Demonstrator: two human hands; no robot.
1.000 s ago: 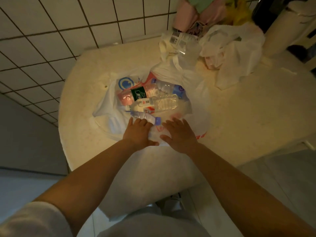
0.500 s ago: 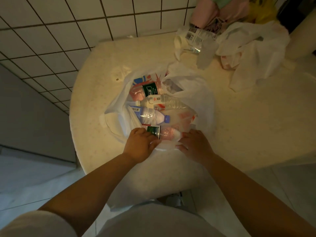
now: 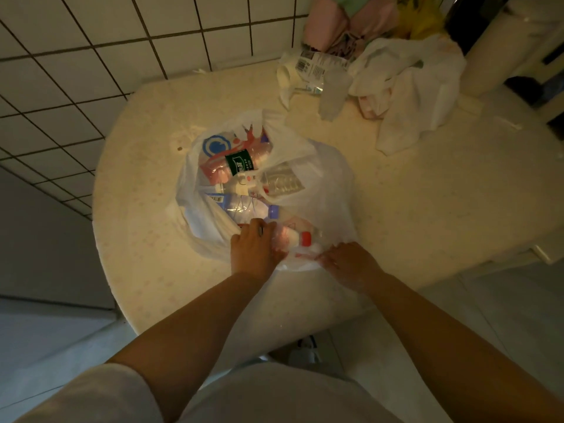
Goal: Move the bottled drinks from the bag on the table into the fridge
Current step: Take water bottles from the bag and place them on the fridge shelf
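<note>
A white plastic bag (image 3: 328,184) lies open on the cream table (image 3: 427,209), holding several bottled drinks. Nearest me is a pink drink bottle with a red cap (image 3: 293,236); my left hand (image 3: 253,248) is closed around its body inside the bag. Behind it lie a clear bottle with a blue cap (image 3: 244,207), a clear water bottle (image 3: 279,181) and a pink bottle with a green label (image 3: 232,166). My right hand (image 3: 348,264) pinches the bag's near edge beside the red cap. No fridge is in view.
A crumpled white bag (image 3: 409,87), an empty clear bottle (image 3: 317,71) and pink and yellow cloth (image 3: 351,19) sit at the table's far side. A tiled wall (image 3: 91,71) runs along the left. The table's rounded front edge is just before my body.
My left hand has closed onto the red-capped pink bottle and drawn it forward, so its cap now shows. My right hand has slid right along the bag's edge.
</note>
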